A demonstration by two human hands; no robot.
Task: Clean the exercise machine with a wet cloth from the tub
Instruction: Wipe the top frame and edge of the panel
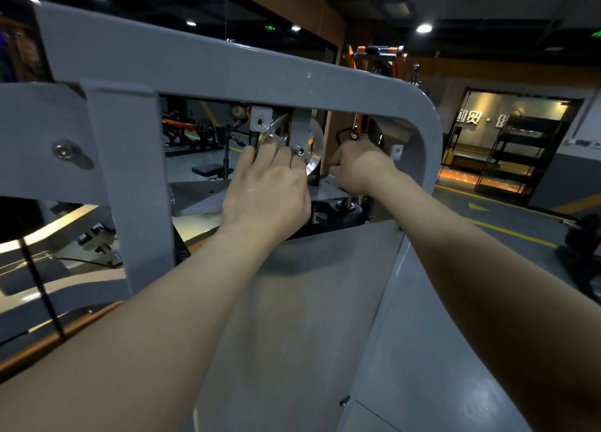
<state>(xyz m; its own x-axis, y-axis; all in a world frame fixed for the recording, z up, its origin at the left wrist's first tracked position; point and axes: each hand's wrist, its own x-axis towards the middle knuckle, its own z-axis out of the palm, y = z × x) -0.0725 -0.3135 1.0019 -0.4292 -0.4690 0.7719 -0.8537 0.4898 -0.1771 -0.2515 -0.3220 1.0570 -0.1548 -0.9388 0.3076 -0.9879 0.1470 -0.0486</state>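
Behind the top bar of the grey machine frame (227,70), both hands reach through the opening to the silver pulley wheel (315,152), which sits just above the middle of the view, toward twelve o'clock. The left hand (266,187) lies flat with its fingers (276,152) stretched forward, the tips touching the wheel's spokes and the bracket bolt beside them. It pinches nothing. Beads of water show on its back.

The right hand (361,168), at about two o'clock from the left, is curled tight just to the right of the wheel, knuckles toward the camera. I cannot tell what it grips, if anything, because the palm side is hidden.

No cloth can be made out, and if one is in use it is most likely bunched inside that right fist. The tub is out of view.

A few drops near the bend of the frame's bar, at one o'clock from the wheel, suggest that part has been wiped. The work appears to have reached the inner parts, namely the wheel, its bracket and the flat grey plate (195,197) at nine o'clock from the left hand. The large panel (309,285) below, toward six o'clock, shows no clear wet marks, so it may be left to do.
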